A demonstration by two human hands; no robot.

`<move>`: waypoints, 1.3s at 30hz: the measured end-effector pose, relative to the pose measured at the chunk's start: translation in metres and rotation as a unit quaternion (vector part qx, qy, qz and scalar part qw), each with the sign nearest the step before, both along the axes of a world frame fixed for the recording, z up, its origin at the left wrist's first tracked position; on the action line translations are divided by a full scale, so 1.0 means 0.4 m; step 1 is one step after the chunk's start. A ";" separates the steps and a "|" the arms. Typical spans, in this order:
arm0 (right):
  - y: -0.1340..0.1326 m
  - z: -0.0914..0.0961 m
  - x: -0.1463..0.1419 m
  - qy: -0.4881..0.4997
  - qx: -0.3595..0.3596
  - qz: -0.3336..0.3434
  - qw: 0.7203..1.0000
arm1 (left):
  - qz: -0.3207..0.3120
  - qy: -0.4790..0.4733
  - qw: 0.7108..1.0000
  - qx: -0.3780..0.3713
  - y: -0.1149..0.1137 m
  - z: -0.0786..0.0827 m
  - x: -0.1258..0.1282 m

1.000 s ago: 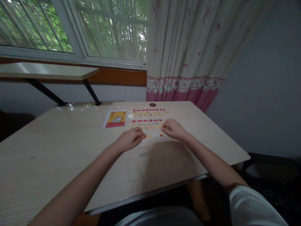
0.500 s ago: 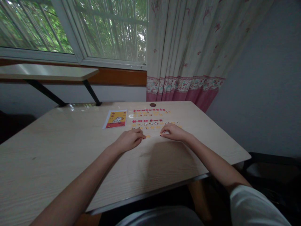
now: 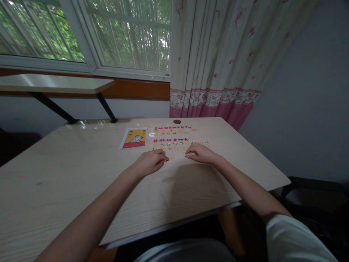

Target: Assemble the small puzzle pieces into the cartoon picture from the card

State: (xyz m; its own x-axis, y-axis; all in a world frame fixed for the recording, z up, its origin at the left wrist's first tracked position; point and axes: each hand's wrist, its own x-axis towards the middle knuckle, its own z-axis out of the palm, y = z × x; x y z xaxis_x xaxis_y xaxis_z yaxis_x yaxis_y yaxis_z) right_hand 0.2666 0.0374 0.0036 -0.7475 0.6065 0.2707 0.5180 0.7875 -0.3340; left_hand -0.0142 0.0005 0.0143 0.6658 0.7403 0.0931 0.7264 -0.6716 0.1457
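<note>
- Subject: a red-and-yellow jigsaw piece is found at the fingertips of the right hand, well to the right of the printed puppy sheet and slightly nearer the wearer.
- Right grip: thumb and forefinger are curved about the piece; whether they are clamped on it cannot be told.
- Second subject: a yellow jigsaw piece is noted at the tips of the left hand, to the right of the sheet and nearer the wearer. A spot of red shows under those tips.
- Left grip: fingers are gathered low at the spot; a closed pinch cannot be confirmed.
- Handling, as judged: the pieces are likely light, thin and stiff, with knobs easily bent. They should be taken by opposite edges; flat pressure may make them slide on the smooth desk.
- Surroundings: red jigsaw pieces and yellow-and-white jigsaw pieces are laid in rows right of the sheet. A curtain is hung beyond it, to the right.
</note>
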 end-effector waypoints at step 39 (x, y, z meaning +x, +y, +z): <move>0.004 0.008 0.005 -0.008 0.015 -0.043 0.999 | 0.335 -0.118 0.934 -0.029 0.207 0.004 -0.109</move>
